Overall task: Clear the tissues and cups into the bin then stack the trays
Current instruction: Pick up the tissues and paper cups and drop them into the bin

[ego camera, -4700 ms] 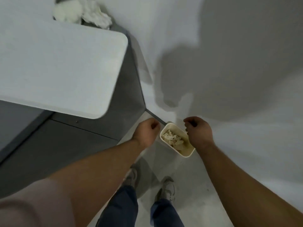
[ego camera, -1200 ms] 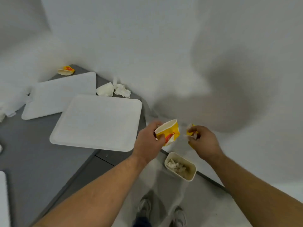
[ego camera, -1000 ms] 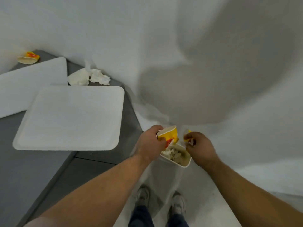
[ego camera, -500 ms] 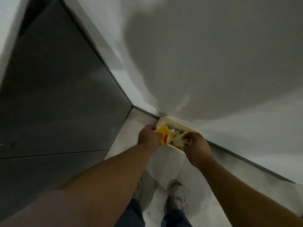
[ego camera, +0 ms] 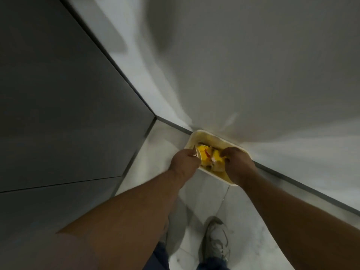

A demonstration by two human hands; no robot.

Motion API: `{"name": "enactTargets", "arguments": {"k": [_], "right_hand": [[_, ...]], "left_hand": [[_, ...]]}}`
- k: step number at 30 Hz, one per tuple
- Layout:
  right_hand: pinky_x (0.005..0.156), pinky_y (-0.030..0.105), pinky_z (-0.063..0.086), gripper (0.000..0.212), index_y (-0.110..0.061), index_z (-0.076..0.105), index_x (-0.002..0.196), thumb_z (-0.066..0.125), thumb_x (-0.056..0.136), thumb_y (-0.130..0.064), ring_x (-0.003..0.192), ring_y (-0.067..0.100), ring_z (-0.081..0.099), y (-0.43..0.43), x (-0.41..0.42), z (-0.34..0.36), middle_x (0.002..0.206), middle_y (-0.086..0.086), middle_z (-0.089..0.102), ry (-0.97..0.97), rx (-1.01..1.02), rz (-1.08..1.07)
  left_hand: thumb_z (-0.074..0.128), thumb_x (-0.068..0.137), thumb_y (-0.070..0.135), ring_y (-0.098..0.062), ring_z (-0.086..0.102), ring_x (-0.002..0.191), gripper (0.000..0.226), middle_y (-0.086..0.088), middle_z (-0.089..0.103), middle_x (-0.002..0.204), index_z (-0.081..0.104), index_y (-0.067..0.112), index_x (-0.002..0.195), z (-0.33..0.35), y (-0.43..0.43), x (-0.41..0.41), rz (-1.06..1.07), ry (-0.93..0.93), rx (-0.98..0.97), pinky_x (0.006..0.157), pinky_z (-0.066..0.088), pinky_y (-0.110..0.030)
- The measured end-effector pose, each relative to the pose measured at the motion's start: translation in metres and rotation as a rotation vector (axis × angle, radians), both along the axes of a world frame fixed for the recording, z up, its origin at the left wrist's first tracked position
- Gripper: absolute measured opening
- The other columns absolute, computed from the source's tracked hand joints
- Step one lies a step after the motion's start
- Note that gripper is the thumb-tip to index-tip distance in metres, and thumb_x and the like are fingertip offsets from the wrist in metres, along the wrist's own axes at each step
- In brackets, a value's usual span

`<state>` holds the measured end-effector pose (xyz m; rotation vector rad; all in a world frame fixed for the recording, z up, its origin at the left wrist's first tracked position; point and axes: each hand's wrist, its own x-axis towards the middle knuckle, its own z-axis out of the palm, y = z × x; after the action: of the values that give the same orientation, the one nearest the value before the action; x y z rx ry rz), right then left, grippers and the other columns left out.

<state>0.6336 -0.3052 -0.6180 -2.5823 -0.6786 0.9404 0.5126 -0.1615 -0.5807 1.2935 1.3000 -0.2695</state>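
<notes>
The left hand (ego camera: 185,162) has its fingers curled on the rim of a yellow cup (ego camera: 202,155). The right hand (ego camera: 238,165) clenches a crushed yellow piece (ego camera: 217,157); the blur hides whether it is cup or tissue. Both items sit inside the mouth of the cream bin (ego camera: 206,133), touching each other. The bin stands on the pale floor (ego camera: 206,193), against the foot of the far wall (ego camera: 253,75). A dark cabinet (ego camera: 68,104) stands to the left. One grey shoe (ego camera: 216,238) is near.

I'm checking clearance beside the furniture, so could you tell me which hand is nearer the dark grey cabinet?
Left. The left hand is over the bin's end nearest the cabinet; the right hand is over its far end.
</notes>
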Motion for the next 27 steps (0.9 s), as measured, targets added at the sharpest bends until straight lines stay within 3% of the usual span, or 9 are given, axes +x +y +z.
{"name": "enactTargets", "arguments": {"k": [4, 7, 10, 12, 16, 21, 23, 27], "right_hand": [[0.083, 0.032, 0.05, 0.027, -0.034, 0.07, 0.112, 0.052, 0.096, -0.022, 0.099, 0.023, 0.061, -0.005, 0.0, 0.017, 0.12, 0.003, 0.066, -0.01, -0.011, -0.045], [0.074, 0.028, 0.044, 0.026, -0.032, 0.071, 0.112, 0.051, 0.096, -0.024, 0.086, 0.02, 0.058, -0.009, -0.003, 0.05, 0.112, 0.003, 0.069, -0.043, 0.033, -0.035], [0.074, 0.027, 0.044, 0.024, -0.03, 0.072, 0.11, 0.054, 0.095, -0.025, 0.091, 0.025, 0.064, -0.005, -0.004, 0.103, 0.109, 0.002, 0.07, -0.057, 0.097, -0.033], [0.074, 0.028, 0.047, 0.021, -0.029, 0.072, 0.106, 0.055, 0.094, -0.026, 0.091, 0.025, 0.065, 0.001, -0.005, 0.151, 0.106, 0.002, 0.072, -0.063, 0.153, -0.041], [0.076, 0.028, 0.048, 0.018, -0.028, 0.073, 0.101, 0.057, 0.093, -0.025, 0.089, 0.021, 0.066, 0.019, -0.011, 0.266, 0.1, -0.001, 0.073, -0.08, 0.293, -0.058], [0.07, 0.015, 0.044, 0.017, -0.031, 0.072, 0.099, 0.058, 0.092, -0.023, 0.083, 0.0, 0.062, 0.043, -0.031, 0.424, 0.095, -0.015, 0.07, -0.084, 0.521, -0.096], [0.068, 0.008, 0.041, 0.016, -0.034, 0.07, 0.098, 0.058, 0.092, -0.025, 0.079, -0.006, 0.061, 0.055, -0.042, 0.484, 0.09, -0.019, 0.068, -0.107, 0.594, -0.058], [0.067, 0.017, 0.049, 0.011, -0.034, 0.07, 0.095, 0.062, 0.092, -0.027, 0.076, -0.006, 0.063, 0.086, -0.07, 0.58, 0.081, -0.02, 0.068, -0.069, 0.722, 0.048]], "left_hand": [[0.067, 0.09, 0.009, -0.035, 0.069, 0.107, 0.022, -0.017, 0.072, 0.114, 0.069, 0.011, 0.112, 0.011, 0.005, -0.013, -0.048, 0.009, 0.133, 0.098, 0.056, -0.048], [0.068, 0.087, 0.012, -0.033, 0.07, 0.099, 0.016, -0.013, 0.074, 0.103, 0.071, 0.016, 0.102, 0.039, 0.015, -0.019, -0.035, -0.011, 0.228, 0.092, 0.058, -0.05], [0.067, 0.084, 0.013, -0.038, 0.07, 0.098, 0.014, -0.014, 0.074, 0.1, 0.071, 0.018, 0.097, 0.084, 0.023, -0.024, 0.072, -0.08, 0.253, 0.092, 0.057, -0.055], [0.066, 0.082, 0.016, -0.038, 0.07, 0.097, 0.012, -0.013, 0.074, 0.098, 0.071, 0.021, 0.092, 0.126, 0.025, -0.027, 0.131, -0.134, 0.281, 0.091, 0.058, -0.053], [0.065, 0.09, 0.008, -0.029, 0.069, 0.087, 0.019, -0.005, 0.071, 0.089, 0.068, 0.026, 0.086, 0.229, 0.027, -0.032, 0.157, -0.215, 0.326, 0.081, 0.055, -0.036], [0.066, 0.092, 0.017, -0.009, 0.062, 0.076, 0.011, 0.004, 0.07, 0.09, 0.072, 0.022, 0.1, 0.371, 0.024, -0.059, 0.029, -0.313, 0.422, 0.064, 0.046, -0.009], [0.068, 0.091, 0.025, -0.009, 0.065, 0.076, 0.012, 0.004, 0.072, 0.093, 0.073, 0.026, 0.102, 0.426, 0.021, -0.078, 0.009, -0.346, 0.462, 0.062, 0.047, -0.009], [0.07, 0.089, 0.03, -0.006, 0.069, 0.082, 0.01, 0.006, 0.075, 0.092, 0.074, 0.03, 0.097, 0.517, 0.028, -0.129, 0.081, -0.422, 0.568, 0.071, 0.052, -0.016]]}}
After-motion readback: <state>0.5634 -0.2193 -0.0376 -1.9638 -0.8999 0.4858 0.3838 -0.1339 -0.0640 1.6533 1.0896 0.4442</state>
